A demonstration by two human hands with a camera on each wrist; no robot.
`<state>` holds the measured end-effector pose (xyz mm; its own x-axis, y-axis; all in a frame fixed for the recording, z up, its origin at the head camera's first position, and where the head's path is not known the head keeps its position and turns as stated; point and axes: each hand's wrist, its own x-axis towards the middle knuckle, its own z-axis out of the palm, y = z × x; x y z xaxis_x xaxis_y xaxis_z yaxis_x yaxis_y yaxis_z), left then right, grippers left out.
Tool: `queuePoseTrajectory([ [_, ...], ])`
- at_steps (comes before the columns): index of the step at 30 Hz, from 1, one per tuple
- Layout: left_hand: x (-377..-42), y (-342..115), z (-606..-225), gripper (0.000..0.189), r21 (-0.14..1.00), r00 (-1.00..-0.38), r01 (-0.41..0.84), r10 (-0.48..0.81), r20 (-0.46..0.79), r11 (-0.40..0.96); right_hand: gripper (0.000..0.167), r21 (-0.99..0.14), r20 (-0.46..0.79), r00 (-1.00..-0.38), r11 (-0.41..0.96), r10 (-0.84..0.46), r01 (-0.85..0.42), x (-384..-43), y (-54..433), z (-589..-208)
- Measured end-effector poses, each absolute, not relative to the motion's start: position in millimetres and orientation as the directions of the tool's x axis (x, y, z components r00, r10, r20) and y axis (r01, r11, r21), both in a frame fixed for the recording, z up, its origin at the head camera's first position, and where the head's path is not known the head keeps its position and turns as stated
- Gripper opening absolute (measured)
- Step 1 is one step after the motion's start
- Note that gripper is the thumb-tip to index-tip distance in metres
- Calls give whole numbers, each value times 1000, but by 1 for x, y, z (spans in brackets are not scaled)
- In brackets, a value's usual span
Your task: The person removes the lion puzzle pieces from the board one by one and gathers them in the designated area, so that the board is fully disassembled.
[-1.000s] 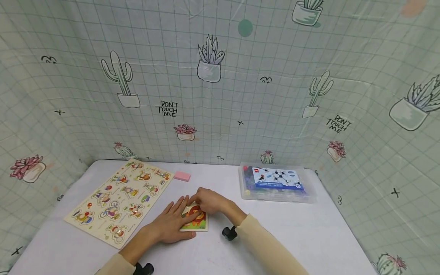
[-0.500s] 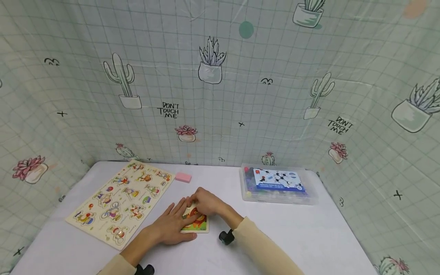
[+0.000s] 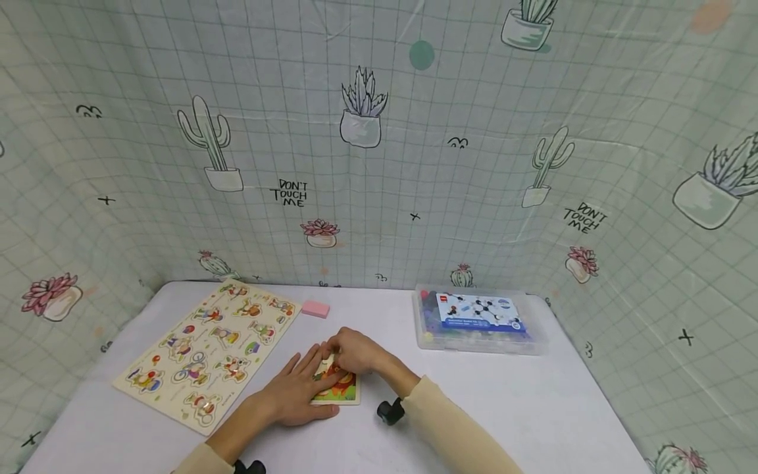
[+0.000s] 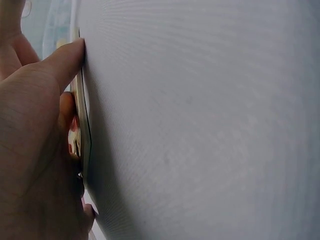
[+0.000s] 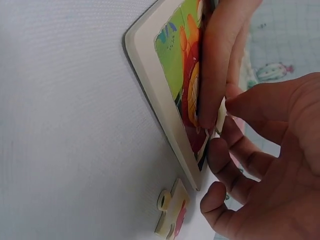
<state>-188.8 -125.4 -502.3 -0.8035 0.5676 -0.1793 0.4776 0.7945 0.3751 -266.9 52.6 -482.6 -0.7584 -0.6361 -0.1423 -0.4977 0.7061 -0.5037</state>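
A small square jigsaw puzzle (image 3: 349, 397) with a red and orange animal picture in a pale frame lies on the table, partly covered by both hands. My left hand (image 3: 296, 395) rests flat across its left side with fingers spread, one finger reaching over the picture. At the far edge, my right hand (image 3: 355, 350) has curled fingers. In the right wrist view its thumb and index finger pinch a pale puzzle piece (image 5: 221, 114), mostly hidden, at the frame's edge. A loose puzzle piece (image 5: 172, 212) with a round knob lies on the table beside the frame.
To the left lies a large wooden peg-puzzle board (image 3: 213, 359) with several figures. A pink block (image 3: 316, 309) sits by its far right corner. A clear plastic case (image 3: 474, 322) with a molecule label stands at the back right, before the patterned curtain (image 3: 379, 184).
The right forearm and wrist have shifted slightly left, with the fingers still at the puzzle's far edge. The left hand stays on the puzzle.
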Motion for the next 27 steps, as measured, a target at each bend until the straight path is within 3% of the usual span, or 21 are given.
queuePoseTrajectory([
  [15, -188, -124, -502, 72, 362, -806, 476, 562, -185, 802, 14, -648, -102, -815, 660, -570, -380, -267, 59, -486],
  [20, -188, -125, -502, 71, 361, -803, 488, 570, -171, 795, 5, -644, -130, -824, 679, -552, -353, -267, 61, -486],
  [27, -188, -125, -502, 72, 354, -805, 489, 569, -170, 797, 4, -624, -102, -816, 675, -570, -393, -268, 64, -484],
])
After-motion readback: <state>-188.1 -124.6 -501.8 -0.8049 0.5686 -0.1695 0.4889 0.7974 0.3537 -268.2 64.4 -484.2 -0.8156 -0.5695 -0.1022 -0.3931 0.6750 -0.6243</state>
